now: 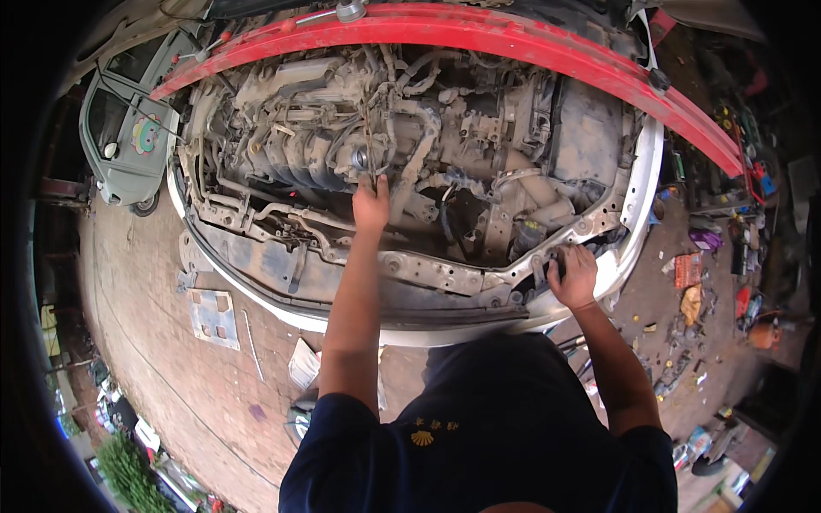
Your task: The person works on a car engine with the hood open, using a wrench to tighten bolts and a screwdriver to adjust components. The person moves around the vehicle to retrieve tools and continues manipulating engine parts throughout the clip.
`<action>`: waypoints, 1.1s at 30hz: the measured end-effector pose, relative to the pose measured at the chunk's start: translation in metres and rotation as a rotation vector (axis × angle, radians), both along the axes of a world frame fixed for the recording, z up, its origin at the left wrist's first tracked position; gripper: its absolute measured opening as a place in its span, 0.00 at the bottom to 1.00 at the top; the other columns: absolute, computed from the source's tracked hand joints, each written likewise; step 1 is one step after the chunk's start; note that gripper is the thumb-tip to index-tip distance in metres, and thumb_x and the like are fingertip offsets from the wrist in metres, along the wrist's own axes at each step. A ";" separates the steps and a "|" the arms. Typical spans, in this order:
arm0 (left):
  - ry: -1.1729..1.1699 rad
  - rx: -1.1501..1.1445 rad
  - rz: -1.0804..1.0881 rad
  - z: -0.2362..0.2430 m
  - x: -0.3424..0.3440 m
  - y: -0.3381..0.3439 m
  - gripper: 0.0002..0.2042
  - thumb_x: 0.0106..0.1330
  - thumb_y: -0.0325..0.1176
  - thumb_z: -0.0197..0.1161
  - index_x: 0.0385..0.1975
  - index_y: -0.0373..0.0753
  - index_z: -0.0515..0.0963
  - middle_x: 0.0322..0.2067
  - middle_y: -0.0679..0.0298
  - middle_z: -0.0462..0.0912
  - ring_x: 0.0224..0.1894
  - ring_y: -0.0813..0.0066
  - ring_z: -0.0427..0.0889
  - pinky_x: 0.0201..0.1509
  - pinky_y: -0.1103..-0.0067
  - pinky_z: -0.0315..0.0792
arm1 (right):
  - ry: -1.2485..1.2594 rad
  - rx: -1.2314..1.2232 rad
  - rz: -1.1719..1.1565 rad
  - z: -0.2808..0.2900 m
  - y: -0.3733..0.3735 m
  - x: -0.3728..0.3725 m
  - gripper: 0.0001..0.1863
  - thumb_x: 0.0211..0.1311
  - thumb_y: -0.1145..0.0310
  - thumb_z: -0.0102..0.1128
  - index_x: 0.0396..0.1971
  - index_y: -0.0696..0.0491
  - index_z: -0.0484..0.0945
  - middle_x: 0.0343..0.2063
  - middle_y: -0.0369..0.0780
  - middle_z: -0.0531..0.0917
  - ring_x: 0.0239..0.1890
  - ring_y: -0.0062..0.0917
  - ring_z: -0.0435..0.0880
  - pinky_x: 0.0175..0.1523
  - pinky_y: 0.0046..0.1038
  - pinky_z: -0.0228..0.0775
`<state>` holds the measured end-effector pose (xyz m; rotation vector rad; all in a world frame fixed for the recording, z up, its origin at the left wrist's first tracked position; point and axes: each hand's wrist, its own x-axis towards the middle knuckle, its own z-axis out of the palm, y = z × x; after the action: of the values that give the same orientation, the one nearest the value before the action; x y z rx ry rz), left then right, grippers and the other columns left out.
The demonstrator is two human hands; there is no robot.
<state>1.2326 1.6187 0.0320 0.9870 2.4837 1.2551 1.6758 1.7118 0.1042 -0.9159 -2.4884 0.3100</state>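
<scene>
Left hand (370,208) is closed around the near end of 1 thin rod (369,132), which lies straight ahead of it over the engine (299,154), long axis pointing forward to the red beam (479,34); a silver ring (358,159) sits just left of it. Of the 2, the right hand (576,275) is farther from it, fingers bent at the car's (614,267) front corner; whether it grips anything, I cannot tell.

Soft daylight, bright glare on the white bodywork (611,272), strong fisheye curvature, black corners and blurry outer edges.
</scene>
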 end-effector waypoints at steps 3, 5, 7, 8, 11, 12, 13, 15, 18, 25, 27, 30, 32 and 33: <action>0.022 0.036 -0.002 0.002 0.006 0.003 0.16 0.73 0.41 0.60 0.35 0.31 0.75 0.29 0.43 0.80 0.35 0.38 0.78 0.40 0.60 0.73 | -0.019 0.003 -0.008 0.001 0.000 0.001 0.14 0.52 0.70 0.64 0.39 0.57 0.78 0.36 0.47 0.81 0.41 0.45 0.80 0.47 0.42 0.72; 0.008 0.034 0.003 0.003 0.006 0.003 0.15 0.72 0.40 0.61 0.36 0.31 0.75 0.30 0.44 0.81 0.34 0.40 0.79 0.40 0.61 0.73 | -0.018 0.010 -0.009 0.001 0.000 0.000 0.14 0.52 0.70 0.64 0.39 0.57 0.78 0.36 0.47 0.81 0.41 0.45 0.80 0.47 0.42 0.72; -0.002 0.040 0.006 0.001 0.005 0.003 0.15 0.72 0.40 0.62 0.36 0.31 0.75 0.30 0.45 0.82 0.34 0.42 0.80 0.41 0.62 0.74 | -0.015 0.011 -0.004 -0.001 0.000 0.000 0.14 0.52 0.70 0.64 0.39 0.57 0.78 0.36 0.47 0.81 0.41 0.45 0.80 0.47 0.43 0.72; -0.007 0.044 0.007 -0.001 0.004 0.003 0.14 0.72 0.40 0.63 0.36 0.31 0.75 0.31 0.45 0.82 0.34 0.43 0.80 0.41 0.62 0.74 | -0.012 0.012 -0.002 -0.001 0.001 0.000 0.14 0.52 0.70 0.64 0.39 0.57 0.78 0.36 0.47 0.81 0.41 0.45 0.80 0.47 0.43 0.71; 0.014 0.074 0.002 -0.003 0.004 0.003 0.14 0.71 0.39 0.63 0.36 0.32 0.76 0.30 0.46 0.83 0.33 0.45 0.80 0.41 0.63 0.74 | -0.003 0.013 -0.004 0.000 0.000 -0.001 0.13 0.52 0.70 0.63 0.39 0.56 0.78 0.35 0.47 0.81 0.40 0.45 0.80 0.47 0.43 0.71; 0.018 0.072 0.000 -0.004 0.004 0.003 0.14 0.71 0.39 0.63 0.36 0.31 0.76 0.30 0.47 0.83 0.33 0.45 0.80 0.41 0.64 0.74 | -0.006 0.011 -0.006 0.000 0.000 -0.001 0.13 0.52 0.70 0.63 0.39 0.56 0.78 0.35 0.47 0.81 0.41 0.45 0.80 0.47 0.43 0.71; 0.023 0.071 -0.002 -0.004 0.003 0.003 0.14 0.71 0.39 0.63 0.36 0.31 0.76 0.29 0.47 0.83 0.33 0.45 0.80 0.41 0.64 0.74 | -0.009 0.008 -0.007 0.000 0.000 -0.001 0.13 0.52 0.70 0.63 0.39 0.56 0.78 0.35 0.47 0.81 0.41 0.45 0.80 0.47 0.43 0.71; 0.022 0.067 0.002 -0.005 0.002 0.003 0.14 0.71 0.40 0.64 0.36 0.31 0.76 0.29 0.48 0.83 0.32 0.46 0.80 0.41 0.64 0.74 | -0.010 0.007 -0.009 0.000 0.000 -0.002 0.14 0.52 0.70 0.63 0.39 0.56 0.78 0.36 0.47 0.81 0.41 0.45 0.81 0.48 0.43 0.71; -0.002 0.069 0.012 -0.003 0.005 0.005 0.15 0.71 0.40 0.64 0.36 0.32 0.76 0.29 0.48 0.83 0.32 0.46 0.80 0.41 0.64 0.75 | -0.014 0.006 -0.019 0.000 0.000 -0.001 0.14 0.52 0.70 0.63 0.40 0.56 0.78 0.36 0.47 0.82 0.41 0.46 0.81 0.48 0.43 0.72; -0.031 0.063 0.025 0.003 0.006 0.003 0.17 0.69 0.42 0.65 0.39 0.31 0.79 0.32 0.44 0.84 0.38 0.41 0.82 0.43 0.61 0.76 | -0.021 0.009 -0.023 -0.002 -0.001 0.000 0.14 0.52 0.70 0.62 0.39 0.57 0.78 0.36 0.48 0.82 0.41 0.47 0.80 0.48 0.44 0.72; -0.051 0.056 0.018 0.006 0.008 0.004 0.18 0.68 0.44 0.65 0.40 0.31 0.79 0.34 0.43 0.85 0.41 0.39 0.84 0.44 0.59 0.77 | -0.018 0.009 -0.019 -0.001 0.000 0.000 0.14 0.52 0.70 0.63 0.39 0.57 0.78 0.35 0.48 0.81 0.41 0.47 0.80 0.47 0.44 0.72; -0.069 0.047 0.019 0.006 0.008 0.004 0.18 0.68 0.44 0.65 0.40 0.32 0.79 0.33 0.43 0.85 0.41 0.39 0.83 0.43 0.59 0.76 | -0.005 0.015 -0.009 0.002 0.000 -0.001 0.13 0.53 0.70 0.63 0.39 0.57 0.78 0.34 0.48 0.81 0.39 0.47 0.79 0.46 0.44 0.71; -0.082 0.019 0.020 0.004 0.005 0.002 0.18 0.68 0.44 0.65 0.40 0.32 0.79 0.33 0.43 0.85 0.40 0.39 0.83 0.42 0.60 0.76 | 0.006 0.027 -0.003 0.001 0.001 -0.002 0.13 0.53 0.69 0.63 0.39 0.58 0.78 0.34 0.48 0.80 0.39 0.46 0.79 0.45 0.44 0.71; -0.076 0.033 0.018 0.003 0.005 0.002 0.18 0.68 0.44 0.65 0.39 0.32 0.79 0.32 0.43 0.85 0.40 0.39 0.83 0.42 0.60 0.76 | 0.009 0.024 -0.001 0.001 0.000 -0.002 0.13 0.53 0.69 0.63 0.38 0.58 0.78 0.34 0.48 0.80 0.38 0.46 0.79 0.45 0.43 0.71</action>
<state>1.2376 1.6203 0.0350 0.9093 2.4269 1.3183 1.6739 1.7118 0.1051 -0.9043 -2.4781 0.2831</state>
